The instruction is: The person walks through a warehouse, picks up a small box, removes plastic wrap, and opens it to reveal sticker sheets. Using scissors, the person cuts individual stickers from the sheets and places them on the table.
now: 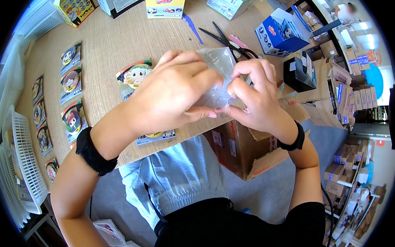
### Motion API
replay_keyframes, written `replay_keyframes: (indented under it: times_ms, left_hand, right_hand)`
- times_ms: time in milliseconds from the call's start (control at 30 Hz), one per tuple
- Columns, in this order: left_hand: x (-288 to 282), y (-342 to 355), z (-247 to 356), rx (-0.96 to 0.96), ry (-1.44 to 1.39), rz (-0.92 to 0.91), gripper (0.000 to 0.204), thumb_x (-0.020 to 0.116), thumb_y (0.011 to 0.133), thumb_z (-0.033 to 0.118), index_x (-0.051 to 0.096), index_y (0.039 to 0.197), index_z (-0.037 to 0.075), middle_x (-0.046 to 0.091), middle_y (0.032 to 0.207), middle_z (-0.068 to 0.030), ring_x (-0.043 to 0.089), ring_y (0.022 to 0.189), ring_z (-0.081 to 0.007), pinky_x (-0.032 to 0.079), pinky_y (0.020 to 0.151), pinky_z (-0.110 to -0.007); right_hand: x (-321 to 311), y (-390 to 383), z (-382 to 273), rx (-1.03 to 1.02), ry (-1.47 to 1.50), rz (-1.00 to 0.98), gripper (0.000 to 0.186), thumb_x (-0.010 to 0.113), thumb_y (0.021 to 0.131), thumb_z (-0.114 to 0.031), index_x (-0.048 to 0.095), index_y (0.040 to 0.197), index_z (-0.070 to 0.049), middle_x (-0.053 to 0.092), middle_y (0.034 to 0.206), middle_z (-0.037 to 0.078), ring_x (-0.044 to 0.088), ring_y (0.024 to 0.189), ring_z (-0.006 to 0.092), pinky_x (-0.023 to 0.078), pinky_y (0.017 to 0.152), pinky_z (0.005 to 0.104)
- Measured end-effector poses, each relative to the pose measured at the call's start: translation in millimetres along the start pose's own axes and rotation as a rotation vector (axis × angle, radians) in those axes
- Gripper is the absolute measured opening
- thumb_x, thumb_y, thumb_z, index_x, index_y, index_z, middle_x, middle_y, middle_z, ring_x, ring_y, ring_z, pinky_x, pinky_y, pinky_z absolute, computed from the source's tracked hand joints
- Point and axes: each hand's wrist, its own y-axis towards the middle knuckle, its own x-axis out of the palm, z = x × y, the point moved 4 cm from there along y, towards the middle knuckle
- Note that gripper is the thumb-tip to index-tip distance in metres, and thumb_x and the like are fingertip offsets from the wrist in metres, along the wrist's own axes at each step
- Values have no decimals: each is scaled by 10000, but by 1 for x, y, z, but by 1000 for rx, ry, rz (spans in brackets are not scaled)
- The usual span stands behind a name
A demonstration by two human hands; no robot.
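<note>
Between my two hands is a clear plastic bag (219, 64), held above the table's near edge. My left hand (174, 87) is closed on its left side, with the thumb low and the fingers curled over. My right hand (255, 89) pinches the bag's right side, its fingertips close to the left thumb. What the bag contains, if anything, I cannot make out. Beneath my left hand and wrist lie cartoon-character cards (134, 74), partly covered. Further left, more such cards (71, 82) lie in columns on the wooden table (103, 44).
Black-handled scissors (223, 37) lie beyond my right hand. Small boxes stand along the far side, including a yellow one (165, 5) and an opened blue one (281, 33). An open cardboard carton (233, 148) sits below the table's near edge. White plastic baskets (29, 157) line the left.
</note>
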Motion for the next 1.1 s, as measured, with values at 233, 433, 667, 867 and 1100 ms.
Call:
replay_keyframes:
  times_ms: [233, 433, 667, 867, 1100]
  left_hand:
    - [6, 6, 5, -111, -124, 37, 360, 714, 659, 171, 561, 972, 80, 491, 920, -84, 502, 836, -284, 388, 735, -385]
    - [12, 13, 3, -116, -64, -57, 185, 665, 710, 144, 567, 851, 73, 487, 820, -73, 495, 789, -273, 382, 686, -387]
    - [17, 13, -3, -19, -216, -9, 70, 627, 741, 98, 573, 783, 80, 472, 731, -72, 495, 747, -274, 385, 661, -377]
    - [17, 13, -6, 15, -301, 0, 51, 618, 748, 83, 580, 781, 73, 478, 716, -75, 500, 732, -274, 391, 653, -371]
    - [15, 14, -5, -2, -394, 3, 45, 605, 735, 32, 574, 765, 44, 492, 704, -87, 511, 701, -278, 401, 613, -363]
  right_hand:
    - [0, 0, -5, 69, 113, -42, 255, 716, 624, -67, 520, 787, -58, 472, 893, 58, 541, 598, 178, 435, 483, 296]
    - [2, 5, -2, -17, 123, -52, 218, 703, 657, -72, 498, 731, -53, 447, 797, 56, 510, 537, 178, 417, 456, 292]
    - [10, 0, 9, -225, 168, 39, 248, 691, 652, -101, 449, 604, -67, 392, 610, 39, 452, 473, 172, 360, 400, 282]
    - [12, 0, 13, -307, 246, 103, 268, 696, 627, -70, 430, 590, -66, 448, 619, 38, 464, 482, 171, 369, 406, 267]
    - [13, -1, 14, -274, 323, 117, 276, 724, 635, -47, 449, 620, -57, 468, 636, 50, 478, 496, 174, 382, 426, 257]
